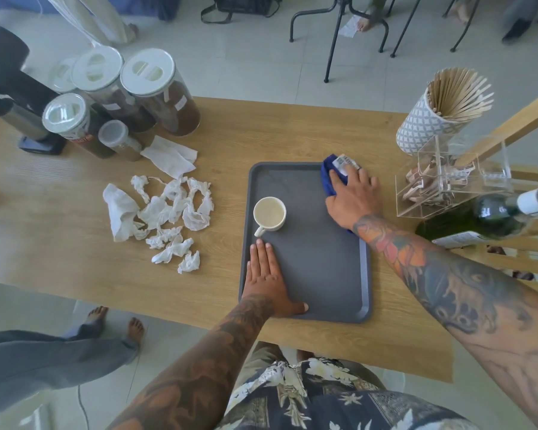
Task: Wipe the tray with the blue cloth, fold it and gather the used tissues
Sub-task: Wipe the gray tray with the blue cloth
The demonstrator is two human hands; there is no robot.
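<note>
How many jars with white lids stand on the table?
4 clearly: two tall jars at the far left corner, a shorter jar before them, a small one beside it. Another lid behind may be a fifth.

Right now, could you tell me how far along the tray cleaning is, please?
Wiping is in hand: the right hand presses the blue cloth on the tray's far right corner while the left hand steadies it. The cup sits on the tray. Left: folding the cloth and gathering the used tissues scattered beside it.
</note>
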